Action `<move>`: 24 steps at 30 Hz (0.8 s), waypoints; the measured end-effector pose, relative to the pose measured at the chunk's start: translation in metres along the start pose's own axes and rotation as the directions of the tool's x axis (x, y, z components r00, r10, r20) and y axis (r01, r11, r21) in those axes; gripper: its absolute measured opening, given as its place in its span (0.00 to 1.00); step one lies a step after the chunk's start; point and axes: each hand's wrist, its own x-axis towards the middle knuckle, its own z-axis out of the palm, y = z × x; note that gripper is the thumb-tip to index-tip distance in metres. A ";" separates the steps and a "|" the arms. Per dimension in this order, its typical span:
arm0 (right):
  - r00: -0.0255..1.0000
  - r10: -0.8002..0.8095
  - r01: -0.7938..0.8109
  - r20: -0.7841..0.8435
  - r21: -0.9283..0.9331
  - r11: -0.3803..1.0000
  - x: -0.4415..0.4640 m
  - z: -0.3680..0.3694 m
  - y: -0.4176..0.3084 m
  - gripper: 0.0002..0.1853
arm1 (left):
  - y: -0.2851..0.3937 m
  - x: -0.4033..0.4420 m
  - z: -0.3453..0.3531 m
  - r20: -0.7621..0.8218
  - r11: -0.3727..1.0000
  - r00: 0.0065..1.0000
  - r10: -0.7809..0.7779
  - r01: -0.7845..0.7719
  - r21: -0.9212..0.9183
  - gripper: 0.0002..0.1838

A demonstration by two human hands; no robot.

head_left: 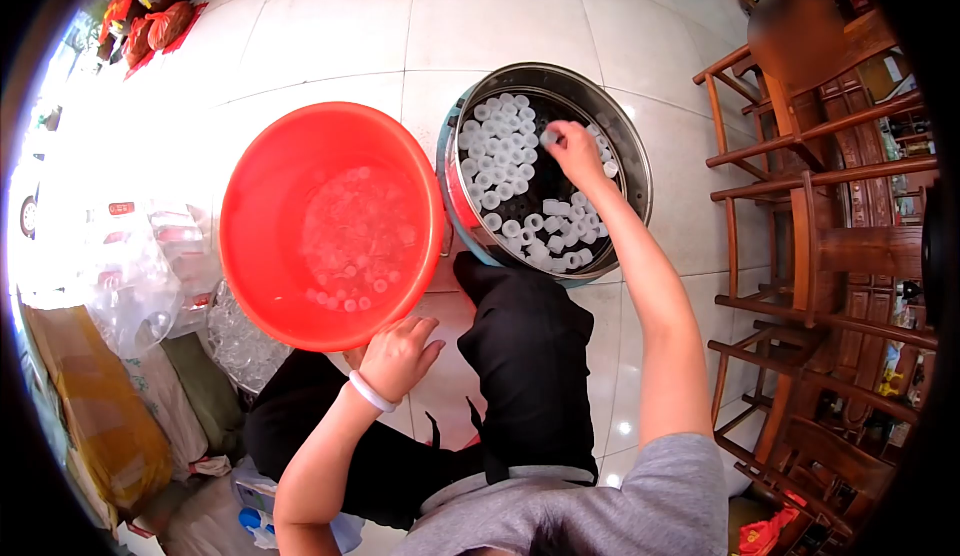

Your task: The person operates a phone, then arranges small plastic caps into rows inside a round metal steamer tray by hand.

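My right hand [577, 154] reaches over a round, dark-bottomed metal pan [638, 146], pinching one small translucent white plastic cup [549, 138] between thumb and fingers. Below it, many similar cups [497, 141] stand packed together in the pan's left part. Others lie tumbled in a loose heap [565, 224] near its front edge, and a few sit by the right wall. Against the near rim of a large red plastic basin [262, 246], my left hand [398, 358] is closed on the edge, its fingertips partly hidden. More translucent pieces [360, 226] lie inside the basin.
A light blue base [452, 218] shows under the pan. To the left are clear plastic bags [135, 286] and a taped brown package [95, 406]. Wooden chairs [800, 226] line the right side. Jars with red wrapping [165, 26] stand at the far left on white floor tiles [340, 21].
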 end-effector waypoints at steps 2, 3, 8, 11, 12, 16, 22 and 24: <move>0.989 0.068 -0.050 -0.135 0.131 0.990 0.016 0.010 0.005 0.13 | 0.000 0.000 0.001 -0.004 1.000 1.000 0.002 -0.002 -0.004 0.13; 0.988 0.070 -0.053 -0.134 0.131 0.990 0.025 0.016 0.013 0.13 | 0.001 0.000 0.000 0.004 1.000 1.000 -0.005 0.005 0.000 0.13; 0.964 0.168 -0.148 -0.205 0.109 0.983 0.056 0.032 0.009 0.14 | 0.000 0.001 -0.002 0.021 1.000 1.000 -0.012 0.012 0.018 0.13; 0.964 0.168 -0.162 -0.206 0.049 0.986 0.067 0.038 0.010 0.13 | 0.000 0.001 -0.002 -0.005 1.000 1.000 -0.002 0.002 -0.002 0.13; 0.970 0.147 -0.137 -0.195 0.062 0.989 0.069 0.039 0.011 0.13 | 0.000 0.001 -0.002 -0.007 1.000 1.000 0.006 -0.006 -0.002 0.13; 0.970 0.080 -0.084 -0.228 -0.010 0.996 0.065 0.021 0.012 0.15 | 0.000 0.001 -0.001 -0.003 1.000 1.000 0.022 -0.022 0.009 0.13; 0.964 0.251 -0.233 0.090 -0.174 0.957 0.050 -0.034 0.056 0.15 | 0.001 0.000 -0.001 0.020 0.999 0.999 0.032 -0.033 0.028 0.14; 0.935 0.299 -0.253 0.193 -0.228 0.940 0.036 -0.041 0.048 0.17 | 0.002 0.000 -0.001 0.027 0.999 0.999 0.032 -0.032 0.028 0.14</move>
